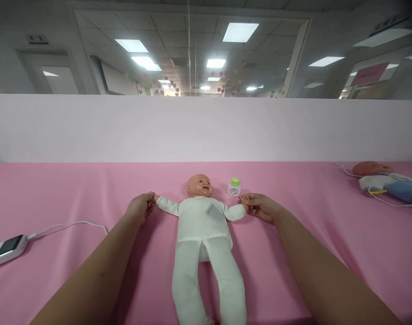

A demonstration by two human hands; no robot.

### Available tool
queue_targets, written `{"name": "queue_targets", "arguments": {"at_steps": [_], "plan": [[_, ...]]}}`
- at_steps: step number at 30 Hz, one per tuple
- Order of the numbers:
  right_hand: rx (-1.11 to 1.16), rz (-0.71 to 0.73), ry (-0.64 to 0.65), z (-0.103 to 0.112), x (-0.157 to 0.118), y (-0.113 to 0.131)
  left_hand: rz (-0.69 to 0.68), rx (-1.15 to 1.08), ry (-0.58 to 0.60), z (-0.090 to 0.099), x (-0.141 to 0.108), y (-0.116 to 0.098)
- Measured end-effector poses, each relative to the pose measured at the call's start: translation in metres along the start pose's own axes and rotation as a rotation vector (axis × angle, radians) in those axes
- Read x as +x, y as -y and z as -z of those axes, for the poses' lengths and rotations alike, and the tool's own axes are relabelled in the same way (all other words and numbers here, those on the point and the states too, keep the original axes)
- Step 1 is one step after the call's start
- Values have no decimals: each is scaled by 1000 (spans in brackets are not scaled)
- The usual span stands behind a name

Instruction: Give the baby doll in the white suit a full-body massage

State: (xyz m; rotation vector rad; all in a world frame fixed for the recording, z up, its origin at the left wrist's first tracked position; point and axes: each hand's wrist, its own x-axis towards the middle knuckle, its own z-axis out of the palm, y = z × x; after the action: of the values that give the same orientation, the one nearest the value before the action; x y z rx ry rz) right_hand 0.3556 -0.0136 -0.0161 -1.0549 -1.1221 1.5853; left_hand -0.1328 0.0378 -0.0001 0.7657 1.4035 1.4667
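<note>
A baby doll (202, 221) in a white top and white trousers lies on its back on the pink sheet (73, 189), head toward the far wall and arms spread. My left hand (141, 206) is closed round the doll's hand at the left. At the right, my right hand (260, 206) pinches the doll's other hand between thumb and fingers. Just beyond that hand stands a small clear bottle (234, 187) with a green cap and a printed label.
A white device (7, 250) with a dark screen and a white cable lies at the left edge. Another doll (392, 183), in white and blue with thin tubes, lies at the far right. A low white wall (206, 128) runs behind the sheet, with windows above.
</note>
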Motion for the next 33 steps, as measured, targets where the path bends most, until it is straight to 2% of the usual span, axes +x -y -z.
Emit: {"name": "queue_targets", "arguments": {"at_steps": [4,12,19,22,28,33], "plan": [[-58,-2,9,-3,4,-3,-13,32,6,2,1,2],[-85,25,-181,-14,9,-7,-29,56,-8,-2,-1,4],[-139,0,-143,-16,8,-3,-12,22,-9,-2,7,6],[-70,-7,-116,-13,7,-3,-14,8,10,-2,6,5],[76,-54,25,-14,3,-2,-61,14,74,2,0,5],[-52,28,-65,-21,4,-3,-106,35,75,7,2,9]]}}
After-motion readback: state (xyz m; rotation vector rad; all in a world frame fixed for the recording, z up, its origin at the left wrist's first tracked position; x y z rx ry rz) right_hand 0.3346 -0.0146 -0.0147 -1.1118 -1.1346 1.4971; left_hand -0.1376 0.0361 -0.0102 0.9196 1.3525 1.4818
